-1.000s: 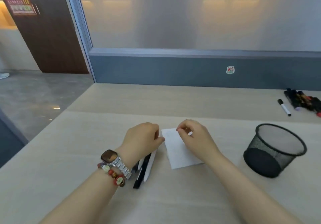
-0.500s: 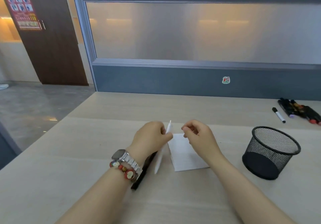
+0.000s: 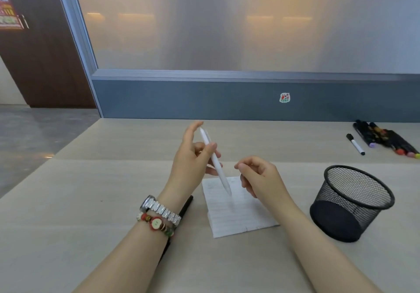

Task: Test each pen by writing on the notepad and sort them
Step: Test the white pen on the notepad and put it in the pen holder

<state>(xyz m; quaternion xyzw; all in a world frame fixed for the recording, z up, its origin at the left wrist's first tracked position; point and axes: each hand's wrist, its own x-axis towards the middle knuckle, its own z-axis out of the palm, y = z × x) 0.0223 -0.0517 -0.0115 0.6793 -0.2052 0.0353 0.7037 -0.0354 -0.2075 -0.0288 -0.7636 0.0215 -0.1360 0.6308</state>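
My left hand holds a white pen raised above the desk, its tip slanting down over the notepad sheet. The sheet is white and lined, lying flat on the desk's middle. My right hand hovers just right of the pen, fingers curled with the thumb and forefinger pinched, nothing visible in them. A black pen lies on the desk under my left wrist, mostly hidden by it.
A black mesh pen cup stands to the right of the sheet. At the far right lie a white marker with a black cap and several dark markers. A grey partition closes the desk's far edge.
My left hand picked the white pen up from the desk beside the sheet and raised it. My right hand lifted off the sheet's top edge and stays close to the pen.
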